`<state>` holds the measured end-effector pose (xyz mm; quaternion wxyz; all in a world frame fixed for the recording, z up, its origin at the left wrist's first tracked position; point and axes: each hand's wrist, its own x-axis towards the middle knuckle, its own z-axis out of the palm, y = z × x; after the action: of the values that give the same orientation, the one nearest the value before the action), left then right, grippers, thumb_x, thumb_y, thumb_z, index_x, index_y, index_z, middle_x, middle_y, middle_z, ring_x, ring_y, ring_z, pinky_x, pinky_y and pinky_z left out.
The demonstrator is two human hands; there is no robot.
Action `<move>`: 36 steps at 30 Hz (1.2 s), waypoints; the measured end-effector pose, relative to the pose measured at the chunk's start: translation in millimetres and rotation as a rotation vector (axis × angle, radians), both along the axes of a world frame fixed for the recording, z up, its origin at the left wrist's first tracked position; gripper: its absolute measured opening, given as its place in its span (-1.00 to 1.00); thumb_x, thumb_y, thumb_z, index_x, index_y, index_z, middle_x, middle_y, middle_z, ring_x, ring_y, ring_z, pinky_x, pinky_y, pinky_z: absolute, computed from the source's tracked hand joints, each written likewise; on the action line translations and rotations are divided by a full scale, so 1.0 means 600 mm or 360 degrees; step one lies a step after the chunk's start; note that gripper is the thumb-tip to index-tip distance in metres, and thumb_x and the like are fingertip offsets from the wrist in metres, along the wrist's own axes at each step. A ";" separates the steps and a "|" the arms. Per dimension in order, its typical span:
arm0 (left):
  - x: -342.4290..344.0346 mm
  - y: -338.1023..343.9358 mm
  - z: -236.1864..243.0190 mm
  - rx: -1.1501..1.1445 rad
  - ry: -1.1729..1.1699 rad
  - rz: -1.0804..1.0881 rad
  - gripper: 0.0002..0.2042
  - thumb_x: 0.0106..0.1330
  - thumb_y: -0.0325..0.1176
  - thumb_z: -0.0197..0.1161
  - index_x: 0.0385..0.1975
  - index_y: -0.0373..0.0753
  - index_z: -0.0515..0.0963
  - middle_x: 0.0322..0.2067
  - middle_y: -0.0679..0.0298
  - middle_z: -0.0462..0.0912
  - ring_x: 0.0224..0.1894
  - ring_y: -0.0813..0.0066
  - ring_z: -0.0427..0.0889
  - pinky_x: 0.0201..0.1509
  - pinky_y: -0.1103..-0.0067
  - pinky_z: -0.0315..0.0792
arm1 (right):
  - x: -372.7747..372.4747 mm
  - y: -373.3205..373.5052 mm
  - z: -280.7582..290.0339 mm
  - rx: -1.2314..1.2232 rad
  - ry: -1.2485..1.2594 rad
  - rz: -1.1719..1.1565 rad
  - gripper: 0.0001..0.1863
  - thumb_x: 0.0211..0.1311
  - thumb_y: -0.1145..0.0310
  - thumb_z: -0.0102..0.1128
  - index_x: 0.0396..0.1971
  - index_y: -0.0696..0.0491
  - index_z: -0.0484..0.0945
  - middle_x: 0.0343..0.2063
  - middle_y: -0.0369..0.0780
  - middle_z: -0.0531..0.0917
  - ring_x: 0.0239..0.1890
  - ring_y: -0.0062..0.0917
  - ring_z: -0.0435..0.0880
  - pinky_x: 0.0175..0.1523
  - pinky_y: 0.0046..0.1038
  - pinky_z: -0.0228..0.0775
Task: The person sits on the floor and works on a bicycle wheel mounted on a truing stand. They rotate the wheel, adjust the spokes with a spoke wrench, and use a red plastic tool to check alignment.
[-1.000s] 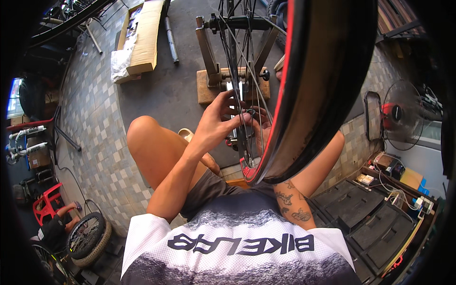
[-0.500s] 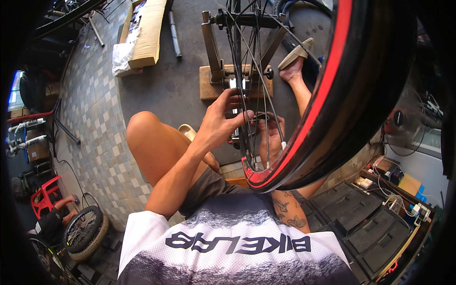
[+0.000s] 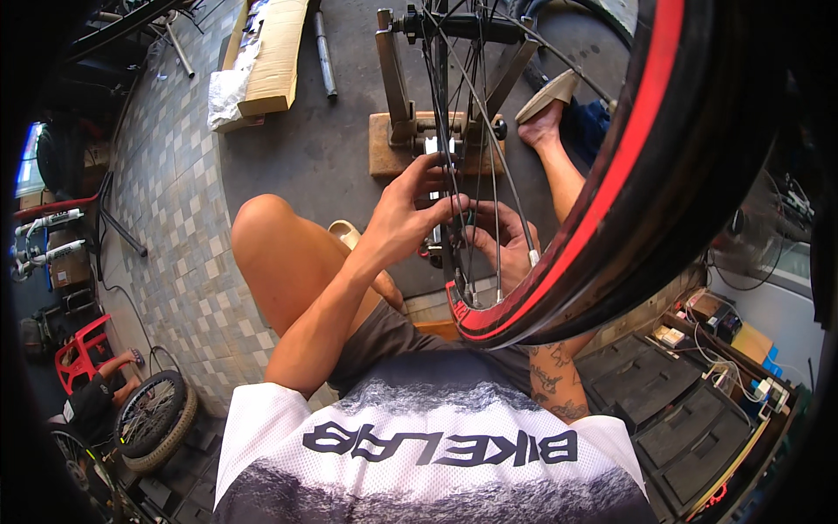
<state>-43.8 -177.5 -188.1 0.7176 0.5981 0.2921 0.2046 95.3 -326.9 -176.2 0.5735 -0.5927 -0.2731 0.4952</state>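
Note:
A bicycle wheel with a black and red rim (image 3: pixel 611 188) stands upright in a metal truing stand (image 3: pixel 394 83) on a wooden base (image 3: pixel 388 155). At the wheel's left side is my left hand (image 3: pixel 408 208), its fingers and thumb closed around the rim's far section by the spokes. My right hand (image 3: pixel 508 237) reaches in from the other side, behind the spokes, with fingers curled together near my left thumb. Its fingers seem to pinch a small dark tool, now mostly hidden by the fingers and spokes.
An open cardboard box (image 3: pixel 269 65) and a metal tube (image 3: pixel 325 57) lie ahead on the floor. Black drawers (image 3: pixel 698 419) stand at the right. At the left are a red plastic chair (image 3: pixel 83 349), loose wheels (image 3: pixel 153 419) and another seated person (image 3: pixel 100 397).
My right hand has shifted slightly right and turned, and the small dark tool is less visible. The wheel appears slightly farther right. My left hand stays in nearly the same place.

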 end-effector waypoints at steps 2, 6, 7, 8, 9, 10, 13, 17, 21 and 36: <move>-0.001 0.000 0.000 0.0054 0.0034 -0.0002 -0.35 0.35 -0.29 0.48 0.39 -0.30 0.37 0.14 -0.02 0.65 0.16 0.23 0.68 0.18 0.34 0.62 | 0.004 0.001 0.002 -0.0018 -0.0017 0.0015 -0.57 0.39 0.42 0.42 0.19 0.23 0.60 -0.04 -0.17 0.79 0.02 -0.56 0.74 0.16 -0.51 0.59; -0.002 -0.001 -0.001 0.0036 0.0023 -0.0005 -0.35 0.35 -0.29 0.48 0.40 -0.29 0.37 0.15 -0.03 0.65 0.15 0.24 0.68 0.18 0.35 0.62 | 0.008 0.001 0.003 -0.0044 -0.0024 0.0040 -0.57 0.38 0.41 0.43 0.18 0.23 0.61 -0.03 -0.17 0.78 0.01 -0.57 0.74 0.14 -0.51 0.61; -0.002 -0.001 -0.001 0.0036 0.0011 0.0003 -0.35 0.35 -0.29 0.48 0.40 -0.29 0.37 0.15 -0.02 0.65 0.15 0.24 0.68 0.17 0.35 0.62 | 0.008 0.001 0.002 -0.0035 -0.0043 0.0035 -0.57 0.38 0.41 0.43 0.18 0.23 0.61 -0.04 -0.17 0.79 0.01 -0.57 0.74 0.13 -0.51 0.61; -0.001 -0.002 -0.002 0.0041 0.0005 0.0008 -0.34 0.35 -0.29 0.48 0.40 -0.29 0.37 0.15 -0.02 0.65 0.15 0.24 0.68 0.17 0.35 0.62 | 0.008 0.002 0.002 -0.0038 -0.0065 0.0027 -0.57 0.38 0.41 0.43 0.18 0.23 0.61 -0.04 -0.17 0.79 0.01 -0.57 0.74 0.12 -0.51 0.61; -0.001 -0.003 -0.002 0.0047 0.0007 0.0017 -0.34 0.35 -0.28 0.48 0.40 -0.29 0.37 0.15 -0.02 0.65 0.15 0.24 0.68 0.17 0.35 0.62 | 0.007 0.003 0.002 -0.0008 -0.0034 0.0025 -0.58 0.38 0.41 0.43 0.17 0.23 0.62 -0.06 -0.18 0.79 -0.01 -0.58 0.74 0.11 -0.52 0.62; 0.000 -0.003 -0.002 0.0031 0.0001 0.0024 -0.34 0.35 -0.28 0.49 0.40 -0.29 0.37 0.15 -0.02 0.65 0.15 0.24 0.68 0.17 0.35 0.62 | 0.005 0.004 0.002 0.0011 -0.0007 0.0019 -0.58 0.37 0.40 0.44 0.16 0.23 0.63 -0.08 -0.18 0.80 -0.03 -0.59 0.75 0.09 -0.53 0.62; 0.001 -0.005 -0.004 -0.0001 -0.0009 0.0052 -0.34 0.36 -0.28 0.48 0.41 -0.30 0.37 0.15 -0.01 0.65 0.16 0.25 0.67 0.19 0.35 0.61 | 0.004 0.009 0.008 -0.0033 -0.0145 0.0060 -0.60 0.34 0.41 0.47 0.12 0.22 0.65 -0.14 -0.20 0.81 -0.08 -0.61 0.76 0.05 -0.55 0.62; 0.003 -0.002 -0.008 -0.0050 -0.0043 0.0037 -0.36 0.38 -0.28 0.46 0.41 -0.30 0.36 0.15 0.00 0.65 0.16 0.25 0.67 0.21 0.34 0.58 | 0.008 0.017 0.022 -0.0083 -0.0278 0.0108 -0.66 0.30 0.45 0.48 0.03 0.23 0.68 -0.22 -0.20 0.82 -0.15 -0.66 0.76 -0.03 -0.56 0.62; 0.006 0.002 -0.011 0.0049 -0.0020 0.0052 -0.36 0.39 -0.30 0.45 0.42 -0.30 0.37 0.13 -0.01 0.67 0.15 0.24 0.68 0.22 0.34 0.57 | 0.014 0.024 0.033 -0.0181 -0.0343 0.0194 -0.70 0.29 0.47 0.47 -0.03 0.23 0.68 -0.28 -0.21 0.82 -0.21 -0.68 0.77 -0.11 -0.57 0.61; 0.022 -0.002 -0.003 0.0393 0.0007 0.0113 -0.45 0.42 -0.39 0.37 0.38 -0.34 0.43 -0.03 0.04 0.79 0.10 0.31 0.73 0.13 0.40 0.59 | 0.015 0.027 -0.004 -0.0116 -0.0227 0.0176 -0.66 0.28 0.43 0.47 0.00 0.23 0.66 -0.26 -0.22 0.82 -0.18 -0.65 0.77 -0.06 -0.55 0.59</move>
<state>-30.7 -179.0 -190.1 0.6303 0.6716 0.2874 0.2629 104.2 -310.9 -178.8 0.5025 -0.6310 -0.3272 0.4922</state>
